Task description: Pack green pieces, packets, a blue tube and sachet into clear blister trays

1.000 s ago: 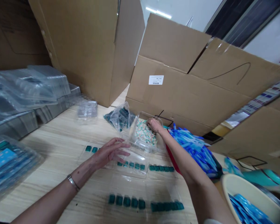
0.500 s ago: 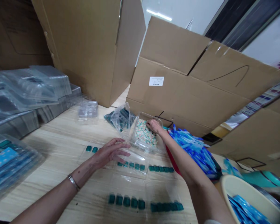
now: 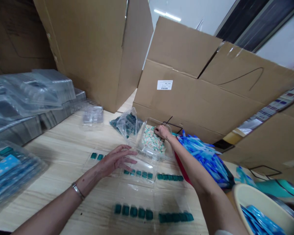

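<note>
At the bench's (image 3: 63,202) far edge, my right hand (image 3: 163,132) curls among light pieces (image 3: 150,140) in a clear tray (image 3: 153,120); my open left hand (image 3: 116,160) hovers over a flimsy blister (image 3: 142,166), best pinched at its rim (image 3: 134,186).

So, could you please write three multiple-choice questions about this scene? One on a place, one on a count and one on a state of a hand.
1. Where is the right hand?
A) in the clear tray
B) in the bowl
C) on the bag

2. How many green pieces are in the front left row?
A) three
B) five
C) eight

3. How is the left hand?
A) a tight fist
B) gripping a box
C) open

1 A: its fingers touch the speckled pieces inside the tray.
2 B: five separate pieces stand in that row.
3 C: its fingers are apart and hold nothing.
</note>
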### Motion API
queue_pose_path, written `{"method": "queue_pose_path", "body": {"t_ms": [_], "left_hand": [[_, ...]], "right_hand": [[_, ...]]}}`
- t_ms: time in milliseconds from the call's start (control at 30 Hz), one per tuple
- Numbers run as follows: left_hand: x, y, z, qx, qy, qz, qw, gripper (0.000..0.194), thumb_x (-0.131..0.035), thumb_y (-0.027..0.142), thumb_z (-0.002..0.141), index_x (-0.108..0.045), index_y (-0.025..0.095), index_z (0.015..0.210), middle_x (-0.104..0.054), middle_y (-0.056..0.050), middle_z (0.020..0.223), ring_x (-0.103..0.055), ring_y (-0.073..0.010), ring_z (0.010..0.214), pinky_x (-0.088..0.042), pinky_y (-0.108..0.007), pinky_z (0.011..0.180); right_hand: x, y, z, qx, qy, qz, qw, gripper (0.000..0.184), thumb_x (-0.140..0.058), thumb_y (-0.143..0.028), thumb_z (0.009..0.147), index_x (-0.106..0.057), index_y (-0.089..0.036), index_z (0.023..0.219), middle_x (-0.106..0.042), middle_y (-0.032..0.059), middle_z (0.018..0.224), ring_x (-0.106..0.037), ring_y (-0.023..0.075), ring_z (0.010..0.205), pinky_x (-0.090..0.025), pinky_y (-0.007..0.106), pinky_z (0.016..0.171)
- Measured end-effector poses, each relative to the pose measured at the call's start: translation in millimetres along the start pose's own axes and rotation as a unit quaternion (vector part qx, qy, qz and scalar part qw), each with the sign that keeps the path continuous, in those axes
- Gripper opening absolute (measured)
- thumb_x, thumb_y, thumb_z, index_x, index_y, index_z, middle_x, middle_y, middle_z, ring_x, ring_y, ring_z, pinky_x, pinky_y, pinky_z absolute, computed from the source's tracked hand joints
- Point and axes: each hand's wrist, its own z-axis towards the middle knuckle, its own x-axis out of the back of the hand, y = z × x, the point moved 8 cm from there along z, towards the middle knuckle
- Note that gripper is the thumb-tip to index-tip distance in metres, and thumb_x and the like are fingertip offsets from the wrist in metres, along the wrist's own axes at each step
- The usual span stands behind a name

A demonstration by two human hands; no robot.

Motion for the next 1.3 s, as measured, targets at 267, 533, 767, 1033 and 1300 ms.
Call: {"method": "queue_pose_path", "body": {"t_ms": [267, 533, 767, 1033, 1300], "left_hand": [[-1.3, 2, -1, 0.006, 0.011, 0.011, 1.000, 0.033, -0.062, 0.033, 0.079, -0.047, 0.019, 0.105, -0.057, -0.017, 0.124, -0.065, -0.0287, 0.094, -0.056, -0.040, 0.065], [-1.5, 2, -1, -0.001, 0.005, 0.020, 1.000, 0.032, -0.061, 0.033, 0.081, -0.046, 0.018, 0.105, -0.056, -0.017, 0.124, -0.065, -0.0292, 0.095, -0.055, -0.041, 0.067], [-0.2, 1, 0, 0.002, 0.001, 0.021, 1.000, 0.033, -0.060, 0.034, 0.081, -0.045, 0.018, 0.105, -0.055, -0.018, 0.125, -0.065, -0.0288, 0.095, -0.055, -0.042, 0.068], [0.3, 0, 0, 0.007, 0.004, 0.022, 1.000, 0.033, -0.061, 0.034, 0.081, -0.045, 0.018, 0.105, -0.055, -0.018, 0.126, -0.065, -0.0291, 0.095, -0.055, -0.041, 0.067], [-0.8, 1, -1, 0.005, 0.007, 0.025, 1.000, 0.033, -0.060, 0.033, 0.081, -0.044, 0.018, 0.105, -0.055, -0.018, 0.125, -0.065, -0.0285, 0.094, -0.056, -0.040, 0.067]], "right_hand": [[8, 1, 0, 0.009, 0.038, 0.006, 0.999, 0.029, -0.038, -0.024, 0.089, -0.065, -0.019, 0.099, -0.069, 0.0053, 0.098, -0.062, 0.0146, 0.089, -0.040, 0.020, 0.073], [4, -22, -5, 0.108, 0.023, -0.019, 0.994, 0.024, -0.043, -0.022, 0.088, -0.065, -0.015, 0.093, -0.065, 0.0093, 0.099, -0.057, 0.0160, 0.096, -0.039, 0.022, 0.081], [1, -28, -8, 0.159, 0.017, -0.030, 0.987, 0.026, -0.042, -0.027, 0.092, -0.065, -0.015, 0.092, -0.063, 0.0089, 0.098, -0.056, 0.0147, 0.092, -0.039, 0.021, 0.080], [3, -24, -1, 0.128, 0.049, -0.051, 0.989, 0.032, -0.033, -0.020, 0.094, -0.063, -0.011, 0.091, -0.062, 0.0163, 0.100, -0.055, 0.0204, 0.094, -0.040, 0.028, 0.083], [-6, -20, -4, 0.160, 0.041, 0.006, 0.986, 0.024, -0.043, -0.020, 0.091, -0.066, -0.013, 0.091, -0.066, 0.0115, 0.093, -0.059, 0.0173, 0.090, -0.041, 0.024, 0.079]]}}
